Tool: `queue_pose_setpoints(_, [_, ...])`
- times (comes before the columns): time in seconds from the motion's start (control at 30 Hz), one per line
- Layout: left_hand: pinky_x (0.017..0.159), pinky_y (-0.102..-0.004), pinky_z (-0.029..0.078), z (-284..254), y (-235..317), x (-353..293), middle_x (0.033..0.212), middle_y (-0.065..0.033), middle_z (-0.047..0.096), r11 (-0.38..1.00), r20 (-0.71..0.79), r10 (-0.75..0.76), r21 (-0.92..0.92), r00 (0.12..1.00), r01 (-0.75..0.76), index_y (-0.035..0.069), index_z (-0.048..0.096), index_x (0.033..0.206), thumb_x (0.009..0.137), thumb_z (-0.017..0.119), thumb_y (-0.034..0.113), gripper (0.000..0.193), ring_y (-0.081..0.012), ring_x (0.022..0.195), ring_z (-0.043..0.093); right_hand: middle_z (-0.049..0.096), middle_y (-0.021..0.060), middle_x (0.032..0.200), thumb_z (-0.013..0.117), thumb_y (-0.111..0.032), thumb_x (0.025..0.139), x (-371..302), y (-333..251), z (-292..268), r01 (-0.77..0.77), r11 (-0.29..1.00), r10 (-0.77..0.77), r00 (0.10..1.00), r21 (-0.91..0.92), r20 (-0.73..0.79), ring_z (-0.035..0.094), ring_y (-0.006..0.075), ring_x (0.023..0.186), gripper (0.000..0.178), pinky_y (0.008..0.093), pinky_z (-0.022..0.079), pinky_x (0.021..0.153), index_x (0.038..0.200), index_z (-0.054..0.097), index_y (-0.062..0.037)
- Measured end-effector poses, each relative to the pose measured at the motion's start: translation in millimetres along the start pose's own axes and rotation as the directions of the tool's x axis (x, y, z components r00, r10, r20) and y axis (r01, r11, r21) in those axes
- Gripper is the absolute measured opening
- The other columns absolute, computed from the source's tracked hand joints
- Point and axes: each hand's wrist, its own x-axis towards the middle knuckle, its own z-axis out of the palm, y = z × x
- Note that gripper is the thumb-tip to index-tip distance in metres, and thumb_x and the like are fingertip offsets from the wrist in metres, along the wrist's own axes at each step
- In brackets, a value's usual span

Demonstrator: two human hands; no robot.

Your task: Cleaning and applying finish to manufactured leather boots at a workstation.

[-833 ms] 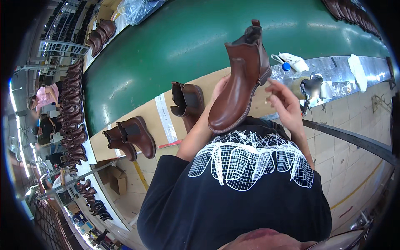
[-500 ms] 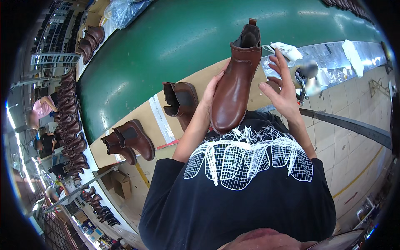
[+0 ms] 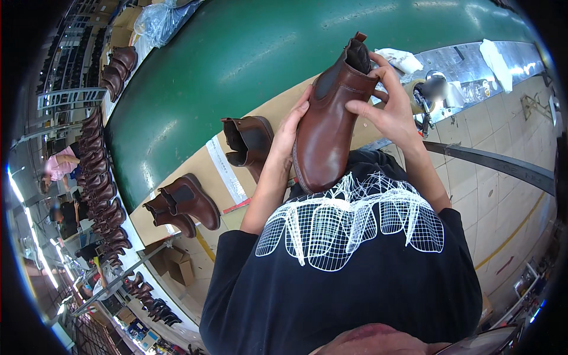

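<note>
the boot [image 3: 328,127] is held up before the chest, toe toward the body, long axis running away up to its opening. left hand [image 3: 290,127] cups its side; right hand [image 3: 384,109] grips the top rim, fingers curled in. beyond, another boot [image 3: 248,142] on the bench [image 3: 278,106].

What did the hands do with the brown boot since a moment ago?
The brown boot came down from its raised tilt toward the chest. The right hand, earlier off to the side, took hold of its shaft. The left hand kept its grip on the side. The single boot and boot pair on the bench stayed put.
</note>
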Motion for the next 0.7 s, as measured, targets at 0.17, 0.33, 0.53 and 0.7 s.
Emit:
queue_pose_setpoints(0.17, [0.111,-0.0332,0.037,-7.3,-1.0,-1.3,0.152,-0.0136,0.038,0.999,-0.055,-0.034,0.003,0.998,0.034,0.005,0.027,0.153,0.102,0.041,0.026,0.057,-0.0218,0.134,0.045,0.047,0.0129,0.142,0.060,-0.022,0.097,8.7,18.5,7.1,-0.132,0.955,0.145,0.989,0.265,-0.030,0.056,0.0152,0.112,0.027,0.0320,0.049,0.093,0.114,0.056,-0.0010])
queue_pose_setpoints(0.33, [0.109,-0.0324,0.039,-8.0,-16.3,4.5,0.151,-0.0129,0.040,0.997,-0.094,-0.049,-0.071,0.994,0.042,0.005,0.026,0.153,0.103,0.041,0.027,0.057,-0.0205,0.133,0.047,0.057,0.0073,0.133,0.052,-0.024,0.102,29.4,46.6,17.0,-0.137,0.905,0.153,0.988,0.403,-0.008,0.055,0.0121,0.111,0.024,0.0295,0.045,0.096,0.112,0.059,-0.0030])
queue_pose_setpoints(0.53, [0.114,-0.0317,0.029,-33.3,-52.5,-10.7,0.151,-0.0189,0.038,0.904,-0.277,-0.001,0.410,0.961,0.119,-0.003,0.036,0.147,0.102,0.045,0.039,0.062,-0.0268,0.136,0.042,0.064,0.0040,0.108,0.066,-0.022,0.094,25.5,75.6,44.0,-0.243,0.935,0.225,0.969,0.257,0.099,0.056,0.0089,0.095,0.022,0.0262,0.044,0.086,0.106,0.061,-0.0043])
queue_pose_setpoints(0.7, [0.109,-0.0342,0.034,-7.3,-25.6,3.7,0.141,-0.0203,0.051,0.724,-0.216,0.133,0.687,0.967,0.054,-0.003,0.048,0.140,0.102,0.041,0.045,0.062,-0.0262,0.131,0.047,0.063,0.0021,0.098,0.064,-0.021,0.095,29.4,87.1,40.8,-0.227,0.918,0.207,0.974,0.325,0.097,0.057,0.0101,0.093,0.024,0.0262,0.045,0.082,0.111,0.060,-0.0031])
